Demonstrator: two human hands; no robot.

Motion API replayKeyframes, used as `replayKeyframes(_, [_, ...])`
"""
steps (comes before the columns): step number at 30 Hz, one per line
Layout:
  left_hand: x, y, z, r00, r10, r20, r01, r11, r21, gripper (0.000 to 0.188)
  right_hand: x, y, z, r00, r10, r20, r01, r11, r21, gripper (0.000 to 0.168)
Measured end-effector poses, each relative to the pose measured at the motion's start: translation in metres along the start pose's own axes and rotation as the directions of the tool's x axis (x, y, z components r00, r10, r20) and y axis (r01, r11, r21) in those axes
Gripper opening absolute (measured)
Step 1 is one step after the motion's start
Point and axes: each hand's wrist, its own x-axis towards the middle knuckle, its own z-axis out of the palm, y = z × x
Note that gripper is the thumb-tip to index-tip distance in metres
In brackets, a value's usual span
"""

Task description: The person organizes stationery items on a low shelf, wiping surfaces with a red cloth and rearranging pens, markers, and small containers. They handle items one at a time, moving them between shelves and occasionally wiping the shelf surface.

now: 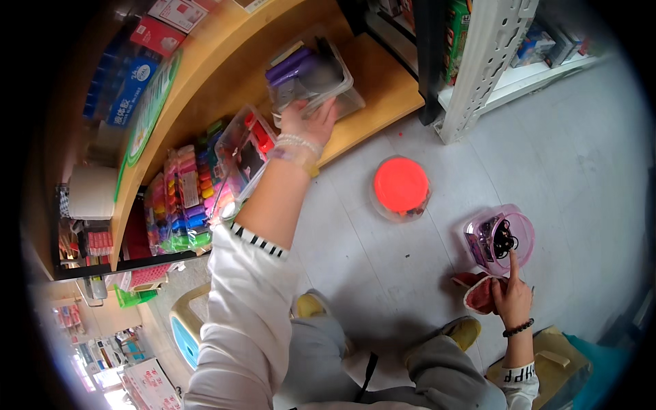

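My left hand (309, 122) grips the near side of a clear plastic box (341, 97) on the lower wooden shelf. Inside that box are purple packets (290, 66) and a dark, blurred round thing. My right hand (512, 300) holds a dark red, pale-edged fabric item (480, 296) between thumb and fingers. Its index finger stretches to the rim of a pink translucent bucket (525, 238) on the floor. Black looped items (504, 240) lie in the bucket. A clear jar with a red lid (401, 184) stands on the floor between my hands.
Bagged colourful modelling clay (192, 200) and an open clear bin (241, 138) fill the shelf's left part. A white perforated metal post (482, 66) rises at upper right. A stool (187, 328) stands left of my legs. A tan bag or box (551, 366) lies at lower right.
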Motion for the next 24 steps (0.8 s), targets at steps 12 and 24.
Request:
replayKeyframes(12, [-0.135, 0.023, -0.093, 0.985, -0.144, 0.092, 0.091, 0.897, 0.433, 0.026, 0.024, -0.055, -0.082, 0.998, -0.041, 0.038, -0.022, 0.334, 0.942, 0.036])
replayKeyframes(24, [-0.217, 0.054, -0.218, 0.971, -0.213, 0.104, 0.142, 0.876, 0.461, 0.029, 0.174, -0.255, -0.095, 0.940, -0.338, 0.046, -0.054, -0.016, 0.998, 0.041])
